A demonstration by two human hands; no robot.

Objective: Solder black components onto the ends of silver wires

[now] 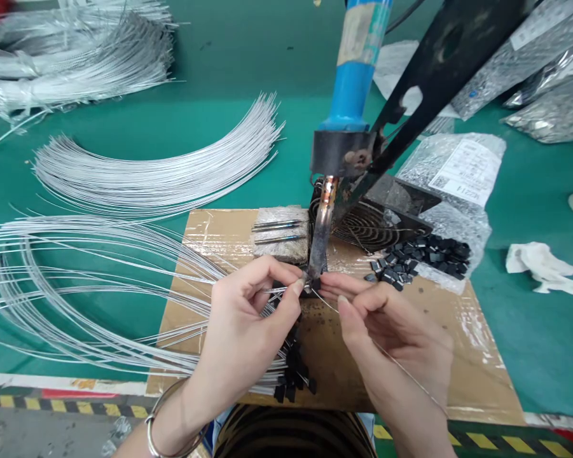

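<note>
My left hand [248, 324] is closed in a pinch on the end of a thin white wire [276, 290], holding it just under the tip of a soldering iron [322, 238]. My right hand [391, 337] is closed on a thin strand of solder wire [405, 372] whose end reaches the same tip. A small black component [315, 285] sits at the tip between both hands. The iron has a blue handle [357, 63] and is fixed in a black stand [439, 70]. Finished wires with black parts [293, 375] lie below my left hand.
A taped cardboard sheet [462, 343] covers the green table [219, 114]. Bundles of white wires [147, 172] lie left. A heap of black components [420, 254] spills from a plastic bag at right. A sponge block with spare tips [279, 235], silver bags [544, 83] and crumpled tissue [541, 267] are nearby.
</note>
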